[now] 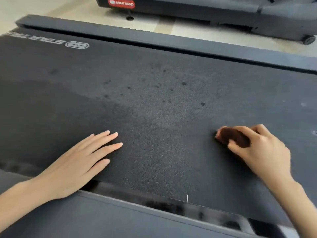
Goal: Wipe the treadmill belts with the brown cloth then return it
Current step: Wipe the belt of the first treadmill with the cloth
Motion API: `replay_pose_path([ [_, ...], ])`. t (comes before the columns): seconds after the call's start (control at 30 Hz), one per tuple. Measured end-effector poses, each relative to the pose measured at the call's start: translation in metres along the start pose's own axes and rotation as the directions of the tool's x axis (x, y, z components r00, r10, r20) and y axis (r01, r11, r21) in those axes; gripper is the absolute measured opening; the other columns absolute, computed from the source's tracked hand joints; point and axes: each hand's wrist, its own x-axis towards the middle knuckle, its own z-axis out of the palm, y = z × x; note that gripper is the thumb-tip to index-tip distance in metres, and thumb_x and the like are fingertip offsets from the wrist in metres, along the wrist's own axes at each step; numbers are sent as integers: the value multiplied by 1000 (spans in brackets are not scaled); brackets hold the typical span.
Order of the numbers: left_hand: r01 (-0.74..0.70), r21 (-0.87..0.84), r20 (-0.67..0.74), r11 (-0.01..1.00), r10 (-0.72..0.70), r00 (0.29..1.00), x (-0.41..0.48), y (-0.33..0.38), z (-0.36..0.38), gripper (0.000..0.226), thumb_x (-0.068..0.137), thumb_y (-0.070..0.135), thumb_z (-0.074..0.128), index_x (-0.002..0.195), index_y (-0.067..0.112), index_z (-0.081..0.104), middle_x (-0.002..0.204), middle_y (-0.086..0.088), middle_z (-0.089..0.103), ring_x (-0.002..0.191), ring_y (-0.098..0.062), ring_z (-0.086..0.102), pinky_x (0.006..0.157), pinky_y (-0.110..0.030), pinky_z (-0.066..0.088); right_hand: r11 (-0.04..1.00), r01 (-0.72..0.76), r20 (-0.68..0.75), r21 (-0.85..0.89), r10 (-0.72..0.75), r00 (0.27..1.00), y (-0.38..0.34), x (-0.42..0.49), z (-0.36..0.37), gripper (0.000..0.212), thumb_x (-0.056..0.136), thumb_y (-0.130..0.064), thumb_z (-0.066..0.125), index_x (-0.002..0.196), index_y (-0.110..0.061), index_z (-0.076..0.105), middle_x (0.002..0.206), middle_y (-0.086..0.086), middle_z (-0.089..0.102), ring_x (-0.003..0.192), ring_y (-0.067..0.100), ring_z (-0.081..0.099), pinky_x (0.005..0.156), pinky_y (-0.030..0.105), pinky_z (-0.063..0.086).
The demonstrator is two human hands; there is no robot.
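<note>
In the head view, the dark treadmill belt (154, 103) is filling most of the frame, running from left to right between a far side rail (154, 38) and a near side rail (85, 217).

The right hand (262, 148) is pressing down on the belt at the right. Its fingers (247, 130) are curling over the bunched brown cloth (235, 136) with the thumb closing in from below, so the cloth is being gripped against the belt surface. Only a small dark brown wad is showing between the fingers and thumb.

The left hand (77, 160) is lying flat on the belt near its closer edge, well apart from the cloth. Its fingers (109, 147) are stretching out straight and slightly spread, holding nothing.

Small dark spots (184, 83) are dotting the belt's grey middle, while the part at the left is looking darker. A white logo (77, 45) is showing upside down at the belt's far left.

Beyond the far rail, a second treadmill (223, 9) with a red badge (121, 3) is standing on the pale floor (51, 7).
</note>
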Motion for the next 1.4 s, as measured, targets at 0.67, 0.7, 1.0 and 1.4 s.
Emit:
replay_pose_path([
  [0.67, 120, -59, -39, 991, -122, 992, -36, -105, -21, 54, 93, 55, 8, 142, 39, 22, 153, 21, 14, 141, 4, 0, 114, -18, -4, 885, 464, -69, 44, -461, 885, -274, 40, 75, 29, 81, -47, 61, 101, -28, 68, 92, 3, 55, 76, 23, 57, 53, 25, 28],
  [0.7, 141, -79, -52, 987, -145, 988, -40, -114, -23, 54, 92, 56, 8, 141, 39, 22, 153, 20, 16, 141, 4, 1, 114, -17, -4, 887, 461, -56, 41, -458, 887, -281, 39, 76, 29, 81, -46, 61, 102, -27, 68, 92, 3, 55, 77, 23, 57, 54, 25, 29],
  [1.0, 132, -91, -77, 987, -139, 987, -54, -131, -23, 62, 92, 53, 7, 143, 28, 33, 153, 10, 23, 143, -6, 8, 117, -33, 7, 836, 532, -108, 131, -522, 846, -216, -10, 52, 32, 77, -46, 56, 99, -30, 72, 90, -3, 61, 76, 18, 62, 59, 29, 52],
  [1.4, 123, -98, -38, 988, -127, 991, -114, -176, -46, 61, 90, 51, 7, 145, 33, 30, 155, 14, 17, 143, -5, 6, 115, -24, 3, 847, 525, -138, 85, -511, 848, -362, -33, 74, 24, 75, -45, 65, 94, -31, 73, 86, -2, 60, 72, 20, 61, 52, 22, 40],
])
